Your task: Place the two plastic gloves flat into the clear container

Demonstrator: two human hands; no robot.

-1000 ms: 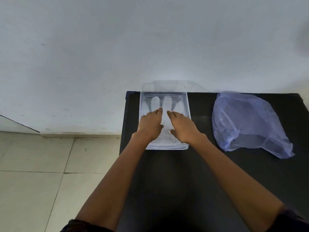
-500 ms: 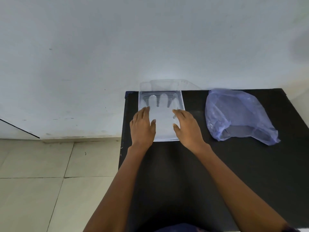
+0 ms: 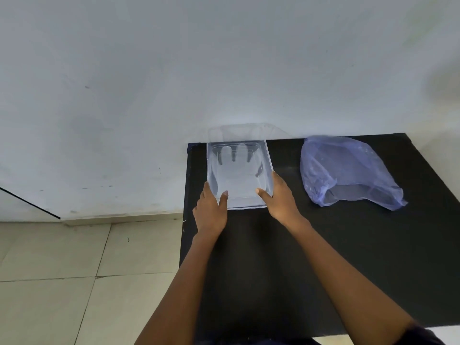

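Container: clear container stands on the black worktop at its far left corner, next to the white wall.
Lid: clear lid is hinged open at the far edge and leans against the wall.
Gloves: plastic gloves lie flat inside the container, fingers pointing to the wall. Whether one or two layers are present cannot be told.
Left hand: left hand grips the near left corner of the container, thumb over the rim and inside, fingers along the outer left wall.
Right hand: right hand grips the near right corner, thumb over the rim, fingers along the outer right wall.
Hand spacing: hands are apart, one on each side of the container.
Bag: crumpled blue plastic bag lies on the worktop to the right, apart from the container.
Floor: tiled floor lies to the left of the worktop.
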